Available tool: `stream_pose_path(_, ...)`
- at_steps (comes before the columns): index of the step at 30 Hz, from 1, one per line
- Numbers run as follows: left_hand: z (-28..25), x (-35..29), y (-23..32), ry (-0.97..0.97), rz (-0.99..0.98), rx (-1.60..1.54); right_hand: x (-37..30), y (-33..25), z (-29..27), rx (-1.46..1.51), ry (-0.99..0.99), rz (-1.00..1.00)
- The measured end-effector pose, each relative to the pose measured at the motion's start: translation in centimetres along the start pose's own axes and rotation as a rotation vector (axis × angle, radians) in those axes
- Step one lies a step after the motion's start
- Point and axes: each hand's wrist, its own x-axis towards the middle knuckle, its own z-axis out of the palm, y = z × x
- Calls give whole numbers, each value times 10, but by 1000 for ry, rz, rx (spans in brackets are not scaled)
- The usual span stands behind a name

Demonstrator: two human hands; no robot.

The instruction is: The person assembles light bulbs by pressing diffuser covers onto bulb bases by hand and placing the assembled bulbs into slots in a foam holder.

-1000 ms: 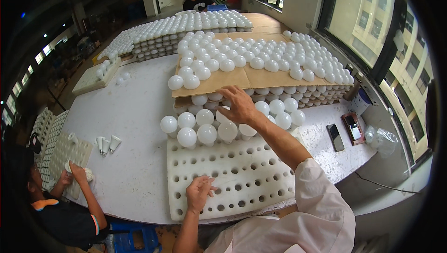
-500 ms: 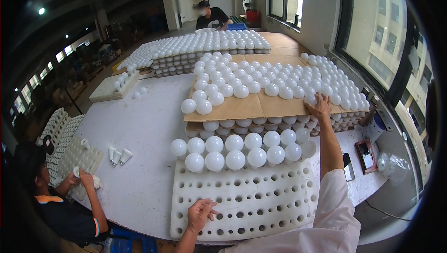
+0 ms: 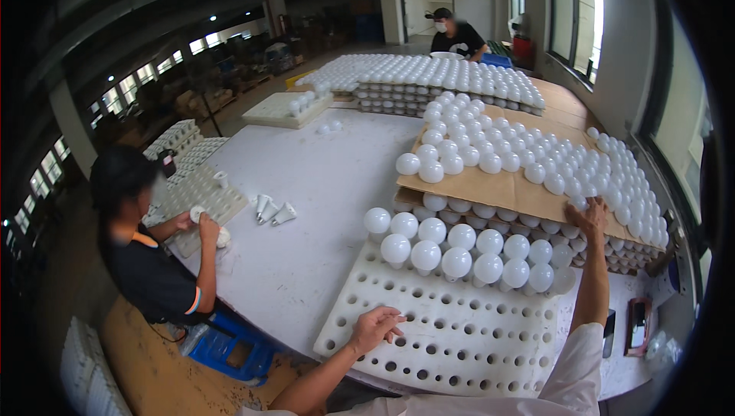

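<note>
A white foam tray (image 3: 444,329) lies on the tabletop (image 3: 329,186) in front of the person, its surface pierced with rows of larger and smaller round holes. Two rows of white bulbs (image 3: 456,261) stand along its far end, domes up; the nearer rows of holes hold nothing. The left hand (image 3: 377,329) is above these holes toward the tray's left side, its fingers loosely curled with a gap between thumb and forefinger, gripping nothing visible.

Just beyond the tray, brown cardboard sheets (image 3: 505,188) separate stacked layers of bulbs. Many domed bulbs (image 3: 490,162) crowd the top sheet, leaving its near left part bare. The right hand (image 3: 588,217) reaches to that sheet's near edge, fingers spread against the outermost bulbs; whether they have closed on one I cannot tell.

Farther back stands another layered stack (image 3: 452,73), fully covered on top. A second foam tray (image 3: 264,111) to its left holds a few bulbs at one end. At left, a co-worker holds a white round piece (image 3: 197,214) over a perforated tray (image 3: 218,200), near three bulbs (image 3: 276,211) lying on their sides.
</note>
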Motion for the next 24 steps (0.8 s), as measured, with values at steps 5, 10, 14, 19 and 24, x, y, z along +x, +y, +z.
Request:
stream_pose_path(5, 2, 2, 5, 0, 39, 57, -12, -22, 5, 34, 40, -121)
stream_pose_path(10, 0, -1, 0, -28, 52, 15, -14, -56, 31, 141, 91, -267)
stream_pose_path(14, 0, 0, -4, -31, 62, 16, -10, -69, 52, 192, 111, -343)
stream_pose_path(19, 1, 3, -11, -21, 119, -23, 5, -58, 78, 272, 129, -395)
stream_pose_path(24, 2, 3, -7, -38, 132, -32, 21, -33, 86, 251, 284, -451)
